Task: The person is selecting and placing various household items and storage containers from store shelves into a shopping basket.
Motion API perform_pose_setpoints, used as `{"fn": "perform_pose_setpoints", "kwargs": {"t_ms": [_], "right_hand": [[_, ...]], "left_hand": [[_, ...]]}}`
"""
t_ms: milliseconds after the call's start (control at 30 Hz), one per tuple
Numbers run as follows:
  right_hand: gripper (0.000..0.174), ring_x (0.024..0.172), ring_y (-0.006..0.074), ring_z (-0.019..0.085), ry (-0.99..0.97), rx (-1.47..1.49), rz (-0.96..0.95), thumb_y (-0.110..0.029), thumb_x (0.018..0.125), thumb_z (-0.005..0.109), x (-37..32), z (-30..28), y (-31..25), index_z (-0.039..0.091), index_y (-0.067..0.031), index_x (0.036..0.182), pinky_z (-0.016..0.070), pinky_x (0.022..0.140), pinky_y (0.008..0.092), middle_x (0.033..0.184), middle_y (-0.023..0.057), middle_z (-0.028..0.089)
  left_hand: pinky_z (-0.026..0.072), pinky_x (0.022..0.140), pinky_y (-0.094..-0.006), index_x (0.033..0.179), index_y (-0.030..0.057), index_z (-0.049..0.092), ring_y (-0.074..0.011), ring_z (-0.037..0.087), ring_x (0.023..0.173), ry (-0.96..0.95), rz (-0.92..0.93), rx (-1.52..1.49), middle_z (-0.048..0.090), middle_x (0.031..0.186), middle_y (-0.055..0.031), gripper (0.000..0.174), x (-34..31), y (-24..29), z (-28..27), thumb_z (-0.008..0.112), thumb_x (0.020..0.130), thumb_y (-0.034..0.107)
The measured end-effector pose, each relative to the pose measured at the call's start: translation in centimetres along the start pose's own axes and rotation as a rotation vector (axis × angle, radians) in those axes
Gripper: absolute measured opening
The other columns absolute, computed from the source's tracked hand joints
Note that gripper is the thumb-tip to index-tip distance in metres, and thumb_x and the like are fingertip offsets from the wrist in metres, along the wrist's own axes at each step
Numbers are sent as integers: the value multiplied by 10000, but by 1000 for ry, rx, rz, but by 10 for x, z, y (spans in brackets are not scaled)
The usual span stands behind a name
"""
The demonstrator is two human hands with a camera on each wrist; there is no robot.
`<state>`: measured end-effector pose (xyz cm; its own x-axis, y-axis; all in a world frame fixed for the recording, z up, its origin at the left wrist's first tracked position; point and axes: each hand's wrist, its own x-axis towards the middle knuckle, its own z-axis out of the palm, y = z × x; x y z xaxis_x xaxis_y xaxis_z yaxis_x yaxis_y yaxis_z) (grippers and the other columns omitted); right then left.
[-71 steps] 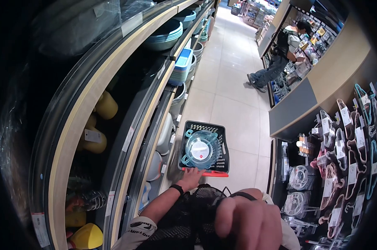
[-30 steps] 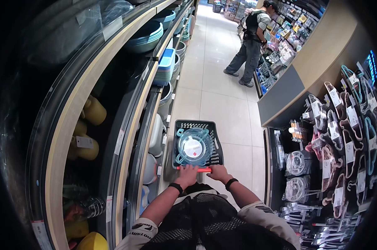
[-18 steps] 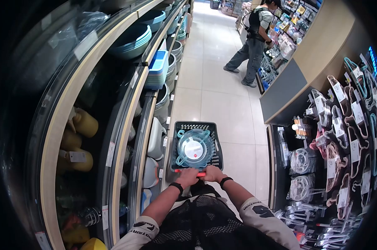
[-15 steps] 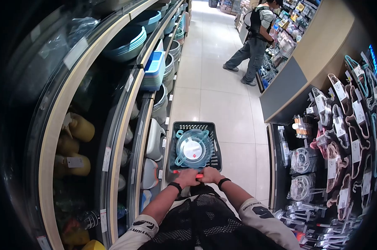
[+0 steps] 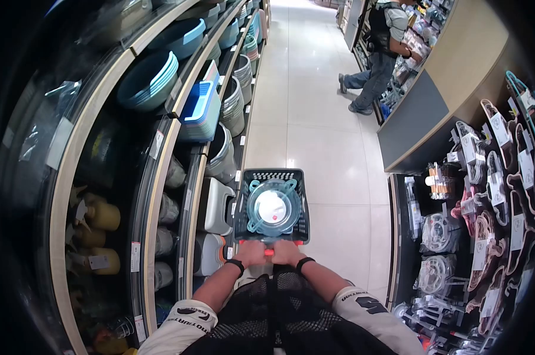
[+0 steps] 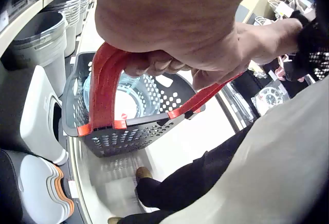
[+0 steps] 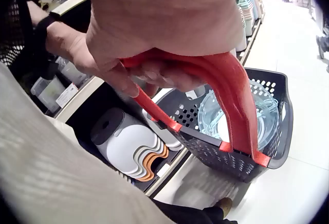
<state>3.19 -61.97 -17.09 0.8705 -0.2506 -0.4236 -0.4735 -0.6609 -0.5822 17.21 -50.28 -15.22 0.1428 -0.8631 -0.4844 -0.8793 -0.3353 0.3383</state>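
Observation:
In the head view a black perforated shopping basket [image 5: 306,222] hangs in front of the wearer's body. Curled around its red handle [image 6: 105,90] are the fingers of my left hand [image 5: 253,252]. My right hand [image 5: 286,252] grips the same handle just beside the left one; the right wrist view shows its fingers wrapped under the red bar [image 7: 236,95]. Inside the basket lies a clear bluish round plastic container [image 5: 291,216] with a white round label [image 5: 272,207]. Light-blue hangers [image 5: 290,185] poke out around the container. The palms hide the middle of the handle.
Shelves on the left hold stacked basins [image 5: 155,83], blue trays [image 5: 199,112], bins [image 5: 223,151] and white stools [image 5: 218,204]. Hangers [image 5: 471,157] and packaged goods line the right side. Further up the tiled aisle [image 5: 315,148], a person [image 5: 374,65] stands at the right-hand shelves.
My right hand has come down from near the camera onto the basket handle, beside my left. The view has advanced along the aisle; left-shelf goods appear nearer. The other person's legs have shifted.

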Motion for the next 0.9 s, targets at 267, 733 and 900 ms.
{"fn": "perform_pose_setpoints", "kwargs": {"t_ms": [267,733,900], "right_hand": [[472,885,413,707,40,106,-54,-491,744,709,33,-44,7,778,-86,977,563,839,493,904,229,731],[250,903,396,715,77,24,73,-275,746,701,103,-86,20,759,-49,837,567,828,487,917,224,733],[255,889,400,708,67,23,89,-292,736,714,132,-118,28,767,-68,845,565,826,490,900,214,732]], "left_hand": [[578,782,-487,820,45,740,-410,709,867,-81,-37,-33,726,895,-236,397,53,-30,-27,726,684,418],[560,872,-486,917,7,755,-413,702,978,-238,-94,-47,728,1014,-249,449,126,-42,-104,664,761,419],[551,879,-505,903,-13,748,-438,695,973,-256,-46,-70,719,995,-277,475,164,-63,-114,660,777,437]]}}
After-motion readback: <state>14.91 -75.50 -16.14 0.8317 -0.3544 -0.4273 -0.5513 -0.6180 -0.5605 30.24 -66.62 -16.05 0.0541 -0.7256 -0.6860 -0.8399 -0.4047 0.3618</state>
